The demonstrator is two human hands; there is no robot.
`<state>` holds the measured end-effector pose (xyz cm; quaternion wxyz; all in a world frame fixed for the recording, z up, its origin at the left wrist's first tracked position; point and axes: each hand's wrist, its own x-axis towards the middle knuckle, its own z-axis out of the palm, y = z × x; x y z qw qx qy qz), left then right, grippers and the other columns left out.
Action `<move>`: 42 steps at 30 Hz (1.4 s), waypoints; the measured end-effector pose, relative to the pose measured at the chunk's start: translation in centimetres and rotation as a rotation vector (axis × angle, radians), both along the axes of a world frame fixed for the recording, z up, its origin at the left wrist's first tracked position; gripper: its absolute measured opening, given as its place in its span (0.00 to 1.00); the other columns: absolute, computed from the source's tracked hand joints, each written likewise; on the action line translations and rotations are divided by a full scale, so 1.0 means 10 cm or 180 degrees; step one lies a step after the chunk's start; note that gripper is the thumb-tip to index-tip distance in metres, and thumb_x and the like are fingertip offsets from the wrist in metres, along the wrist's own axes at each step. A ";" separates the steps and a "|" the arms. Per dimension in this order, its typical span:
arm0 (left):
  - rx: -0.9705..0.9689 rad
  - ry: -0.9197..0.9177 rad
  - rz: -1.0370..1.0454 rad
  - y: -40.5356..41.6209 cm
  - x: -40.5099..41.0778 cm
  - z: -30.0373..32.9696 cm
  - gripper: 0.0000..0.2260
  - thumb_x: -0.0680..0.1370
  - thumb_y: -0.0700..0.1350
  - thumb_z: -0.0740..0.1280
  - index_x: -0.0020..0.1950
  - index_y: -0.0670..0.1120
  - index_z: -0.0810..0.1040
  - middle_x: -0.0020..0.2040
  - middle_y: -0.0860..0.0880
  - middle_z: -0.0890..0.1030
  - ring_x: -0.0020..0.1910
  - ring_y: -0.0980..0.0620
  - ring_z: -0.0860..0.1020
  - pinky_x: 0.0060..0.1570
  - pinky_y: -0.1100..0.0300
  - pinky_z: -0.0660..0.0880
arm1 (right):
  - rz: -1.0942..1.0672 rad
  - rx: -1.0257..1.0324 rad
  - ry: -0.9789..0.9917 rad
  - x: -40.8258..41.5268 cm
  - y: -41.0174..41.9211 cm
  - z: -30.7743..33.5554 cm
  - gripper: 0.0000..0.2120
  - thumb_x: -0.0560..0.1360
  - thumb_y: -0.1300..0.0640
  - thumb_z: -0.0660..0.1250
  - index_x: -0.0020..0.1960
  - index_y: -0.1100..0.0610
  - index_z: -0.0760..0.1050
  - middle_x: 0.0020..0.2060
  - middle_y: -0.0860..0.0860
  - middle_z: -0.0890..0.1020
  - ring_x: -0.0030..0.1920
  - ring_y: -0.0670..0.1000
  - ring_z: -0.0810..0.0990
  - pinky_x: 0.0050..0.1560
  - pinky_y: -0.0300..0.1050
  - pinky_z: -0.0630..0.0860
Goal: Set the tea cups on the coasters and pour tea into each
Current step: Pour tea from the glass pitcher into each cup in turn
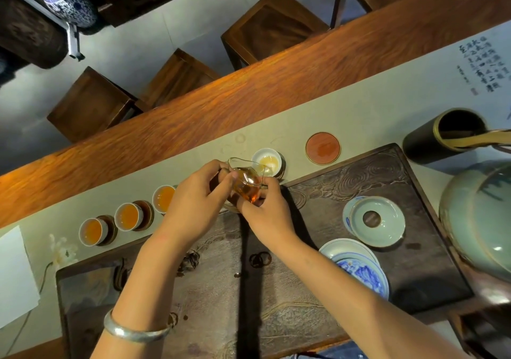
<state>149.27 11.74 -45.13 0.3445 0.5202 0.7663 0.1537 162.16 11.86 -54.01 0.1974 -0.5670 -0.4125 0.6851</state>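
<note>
A glass pitcher of amber tea is tilted, its spout over a white cup that holds a little pale tea. My left hand grips the pitcher's handle side; my right hand supports its base. Three white cups with orange tea stand in a row on dark coasters to the left: one cup, a second cup and a third cup, partly hidden by my left hand. A red coaster with a gold rim lies bare to the right of the pale cup.
A dark carved tea tray holds a celadon lidded bowl and blue-and-white dishes. A dark tool holder and a large celadon pot stand at right. A pale runner covers the wooden table; stools stand beyond it.
</note>
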 end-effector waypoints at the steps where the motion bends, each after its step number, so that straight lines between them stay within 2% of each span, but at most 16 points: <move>1: -0.0006 0.0023 -0.0016 0.00 0.00 0.00 0.14 0.80 0.56 0.61 0.44 0.47 0.75 0.30 0.54 0.72 0.27 0.59 0.68 0.30 0.58 0.63 | 0.0001 -0.0012 0.0000 0.00 0.00 0.00 0.23 0.71 0.46 0.74 0.61 0.41 0.66 0.48 0.40 0.81 0.49 0.41 0.81 0.44 0.38 0.75; 6: -0.0017 0.0088 -0.0066 0.03 0.00 0.01 0.14 0.80 0.56 0.61 0.43 0.48 0.74 0.31 0.53 0.72 0.27 0.57 0.68 0.31 0.56 0.65 | -0.0039 -0.0060 0.0053 -0.01 0.01 0.01 0.23 0.71 0.46 0.73 0.61 0.41 0.66 0.49 0.41 0.81 0.50 0.42 0.81 0.44 0.38 0.75; 11: -0.0023 0.0124 -0.0111 0.05 -0.01 0.02 0.13 0.80 0.56 0.60 0.44 0.49 0.75 0.31 0.54 0.73 0.28 0.59 0.68 0.32 0.57 0.65 | -0.0052 -0.0051 0.0088 -0.02 0.01 0.02 0.25 0.72 0.48 0.73 0.66 0.45 0.66 0.52 0.42 0.81 0.52 0.44 0.81 0.48 0.41 0.77; 17: -0.0028 0.0100 -0.0134 0.05 -0.01 0.03 0.11 0.80 0.56 0.61 0.45 0.51 0.75 0.30 0.55 0.73 0.29 0.62 0.71 0.30 0.59 0.65 | -0.0096 -0.0107 0.0120 -0.03 0.01 0.03 0.25 0.71 0.47 0.73 0.64 0.44 0.67 0.50 0.41 0.82 0.51 0.40 0.80 0.44 0.37 0.75; 23: -0.0054 0.0152 -0.0161 0.05 -0.02 0.04 0.13 0.80 0.57 0.60 0.45 0.50 0.75 0.32 0.53 0.74 0.29 0.57 0.70 0.32 0.56 0.66 | -0.0137 -0.0131 0.0167 -0.05 0.01 0.04 0.27 0.71 0.47 0.72 0.68 0.46 0.67 0.53 0.42 0.81 0.53 0.43 0.80 0.47 0.38 0.75; 29: -0.0054 0.0247 -0.0232 0.08 -0.02 0.06 0.14 0.80 0.57 0.60 0.46 0.47 0.75 0.35 0.47 0.78 0.32 0.52 0.73 0.33 0.55 0.68 | -0.0157 -0.0156 0.0190 -0.06 0.02 0.04 0.26 0.73 0.49 0.72 0.68 0.46 0.66 0.52 0.39 0.79 0.52 0.40 0.79 0.47 0.37 0.74; 34: -0.0084 0.0259 -0.0297 0.13 0.00 0.07 0.14 0.81 0.56 0.60 0.47 0.47 0.76 0.37 0.46 0.79 0.36 0.47 0.76 0.35 0.49 0.71 | -0.0225 -0.0172 0.0203 -0.07 0.02 0.03 0.26 0.73 0.49 0.73 0.67 0.47 0.67 0.52 0.40 0.79 0.52 0.40 0.79 0.48 0.38 0.75; 38: -0.0080 0.0299 -0.0352 0.15 0.00 0.07 0.12 0.81 0.56 0.60 0.45 0.49 0.75 0.34 0.51 0.76 0.32 0.53 0.72 0.32 0.55 0.67 | -0.0246 -0.0212 0.0242 -0.07 0.03 0.03 0.25 0.73 0.51 0.72 0.66 0.46 0.66 0.51 0.40 0.79 0.53 0.42 0.79 0.53 0.41 0.77; 42: -0.0086 0.0339 -0.0391 0.17 -0.01 0.07 0.13 0.81 0.56 0.60 0.44 0.48 0.74 0.33 0.52 0.75 0.31 0.54 0.71 0.31 0.56 0.65 | -0.0289 -0.0238 0.0269 -0.08 0.03 0.03 0.23 0.74 0.51 0.72 0.65 0.44 0.66 0.52 0.40 0.79 0.52 0.41 0.79 0.52 0.42 0.76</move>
